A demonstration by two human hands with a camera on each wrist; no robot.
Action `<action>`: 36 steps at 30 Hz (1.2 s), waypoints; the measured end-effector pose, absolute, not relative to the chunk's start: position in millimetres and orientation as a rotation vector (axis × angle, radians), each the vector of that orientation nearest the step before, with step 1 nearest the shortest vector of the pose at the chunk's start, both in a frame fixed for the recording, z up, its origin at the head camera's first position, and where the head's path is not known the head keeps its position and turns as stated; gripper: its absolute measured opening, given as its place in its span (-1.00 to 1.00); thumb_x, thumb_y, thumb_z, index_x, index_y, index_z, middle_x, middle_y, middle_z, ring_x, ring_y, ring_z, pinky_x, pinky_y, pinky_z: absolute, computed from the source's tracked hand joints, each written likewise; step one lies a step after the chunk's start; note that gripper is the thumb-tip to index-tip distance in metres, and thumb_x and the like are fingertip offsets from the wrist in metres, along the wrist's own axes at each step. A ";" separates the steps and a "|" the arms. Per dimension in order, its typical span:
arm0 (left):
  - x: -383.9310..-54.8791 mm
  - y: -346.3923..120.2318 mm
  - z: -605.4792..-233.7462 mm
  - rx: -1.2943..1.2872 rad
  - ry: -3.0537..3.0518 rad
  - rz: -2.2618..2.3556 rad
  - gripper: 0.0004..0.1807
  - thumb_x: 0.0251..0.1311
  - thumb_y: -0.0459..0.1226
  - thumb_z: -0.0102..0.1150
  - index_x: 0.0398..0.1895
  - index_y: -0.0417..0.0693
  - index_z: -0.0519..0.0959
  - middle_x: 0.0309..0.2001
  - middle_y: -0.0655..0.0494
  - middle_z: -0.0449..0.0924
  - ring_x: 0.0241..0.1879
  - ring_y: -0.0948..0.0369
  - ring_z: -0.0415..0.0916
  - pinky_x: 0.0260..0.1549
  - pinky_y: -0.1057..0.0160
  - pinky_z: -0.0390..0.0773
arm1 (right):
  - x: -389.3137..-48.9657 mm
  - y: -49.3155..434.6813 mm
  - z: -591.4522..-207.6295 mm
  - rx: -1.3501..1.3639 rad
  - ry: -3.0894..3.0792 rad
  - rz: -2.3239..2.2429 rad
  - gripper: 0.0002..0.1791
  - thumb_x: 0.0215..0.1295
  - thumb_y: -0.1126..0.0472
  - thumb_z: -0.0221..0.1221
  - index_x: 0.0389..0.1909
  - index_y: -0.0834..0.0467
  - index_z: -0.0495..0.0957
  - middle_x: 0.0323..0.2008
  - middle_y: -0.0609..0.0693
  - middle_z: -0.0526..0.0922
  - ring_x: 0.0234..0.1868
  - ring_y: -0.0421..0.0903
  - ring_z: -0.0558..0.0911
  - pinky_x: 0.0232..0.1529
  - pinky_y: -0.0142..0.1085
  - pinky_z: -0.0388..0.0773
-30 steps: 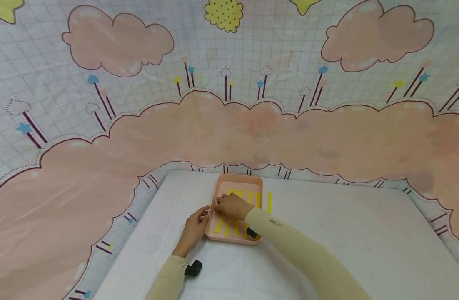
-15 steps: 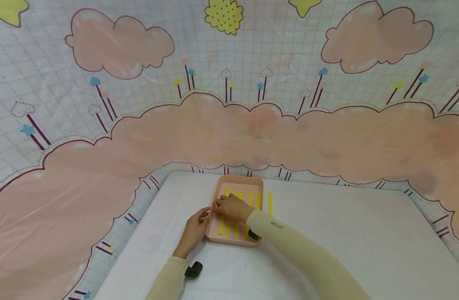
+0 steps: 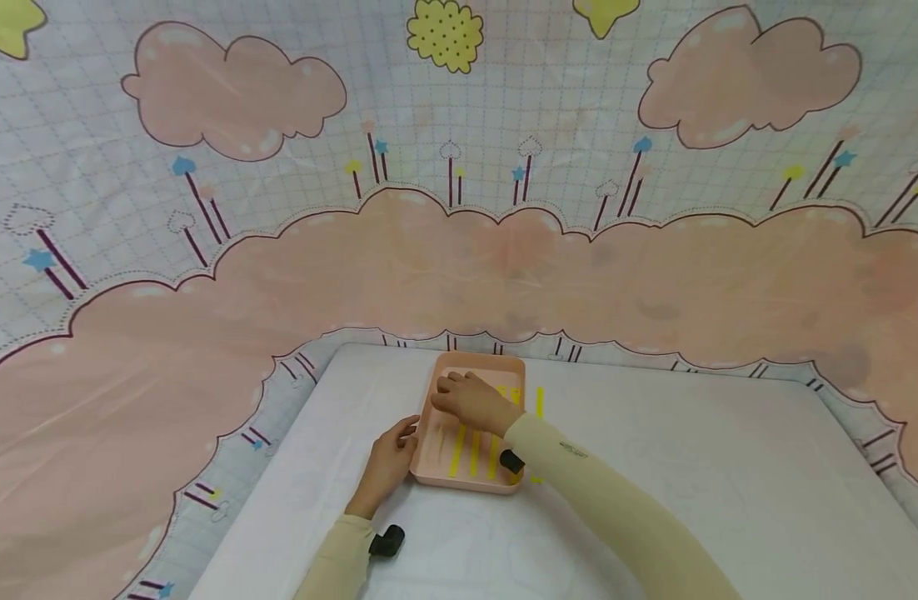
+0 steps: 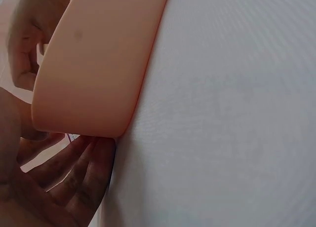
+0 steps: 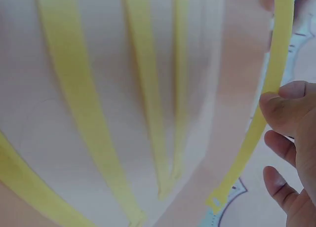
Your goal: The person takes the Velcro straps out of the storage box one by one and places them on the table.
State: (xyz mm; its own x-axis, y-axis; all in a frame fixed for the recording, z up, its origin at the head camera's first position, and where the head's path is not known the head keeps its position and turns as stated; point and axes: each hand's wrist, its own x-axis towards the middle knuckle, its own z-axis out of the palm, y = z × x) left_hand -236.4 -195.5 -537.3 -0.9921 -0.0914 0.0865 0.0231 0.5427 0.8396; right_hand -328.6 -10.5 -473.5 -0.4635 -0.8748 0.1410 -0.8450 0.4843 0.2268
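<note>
My right hand [image 3: 476, 403] is raised over the left half of a shallow peach-coloured tray [image 3: 466, 482]. Between thumb and fingertips it pinches a long flat yellow strap [image 5: 254, 131], which has a slotted end and hangs above the tray's edge in the right wrist view. Several more yellow straps [image 3: 474, 457] lie lengthwise, side by side, on the tray floor, partly covered by the hand. My left hand [image 3: 386, 467] rests at the tray's left side. In the left wrist view, its loosely extended fingers [image 4: 84, 185] touch the tray's outer wall [image 4: 89, 103].
Just past the tray's right side, a yellow strap [image 3: 540, 402] lies on the white table [image 3: 691, 467], crossed by the right sleeve [image 3: 571, 467]. A curtain with clouds [image 3: 519, 267] rises behind the table. Black wrist cameras [image 3: 387, 541] sit on both arms.
The leftmost strap, earlier straightening on the tray floor under my right hand, is now off the floor in that hand. The hand has shifted slightly away and right. My left hand stays put.
</note>
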 end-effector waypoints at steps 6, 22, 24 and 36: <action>-236.5 -195.4 -540.3 0.057 -2.647 -1.443 -0.59 0.37 -0.37 0.02 0.27 -0.07 0.50 0.10 -0.23 0.60 0.03 -0.05 0.63 -0.10 0.06 0.64 | -321.2 -5.5 -462.1 1.463 -2.464 -0.057 -0.92 0.46 0.19 0.03 -0.18 0.00 0.51 -0.12 -0.09 0.54 -0.12 -0.12 0.49 -0.08 -0.24 0.51; -228.1 -198.5 -539.6 0.049 -2.643 -1.438 -0.58 0.37 -0.36 0.04 0.27 -0.07 0.50 0.09 -0.24 0.61 0.03 -0.07 0.62 -0.11 0.05 0.64 | -298.3 11.3 -449.7 1.364 -2.347 0.415 -0.92 0.33 0.27 0.22 -0.27 0.03 0.52 -0.20 -0.09 0.55 -0.12 -0.13 0.51 -0.03 -0.30 0.48; -227.9 -198.0 -539.6 0.055 -2.643 -1.438 -0.59 0.37 -0.35 0.04 0.27 -0.06 0.50 0.10 -0.24 0.61 0.03 -0.07 0.62 -0.10 0.05 0.64 | -296.8 15.2 -449.7 1.358 -2.320 0.481 -0.88 0.32 0.30 0.22 -0.28 0.03 0.49 -0.23 -0.09 0.52 -0.16 -0.13 0.50 -0.07 -0.31 0.47; -228.2 -193.3 -536.4 0.080 -2.657 -1.406 -0.58 0.37 -0.36 0.03 0.28 -0.08 0.49 0.09 -0.23 0.61 0.02 -0.06 0.62 -0.12 0.05 0.64 | -288.6 35.5 -436.4 1.222 -2.227 0.866 -0.84 0.25 0.37 0.25 -0.27 0.10 0.48 -0.20 -0.04 0.56 -0.11 -0.11 0.57 -0.06 -0.32 0.57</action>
State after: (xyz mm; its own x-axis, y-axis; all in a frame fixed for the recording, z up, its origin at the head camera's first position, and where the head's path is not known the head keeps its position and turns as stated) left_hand -228.2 -193.3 -536.4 -0.9896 -0.1095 0.0935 0.0156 0.5637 0.8259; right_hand -288.6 35.5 -436.4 -0.5040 -0.5742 0.6452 -0.8593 0.4091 -0.3071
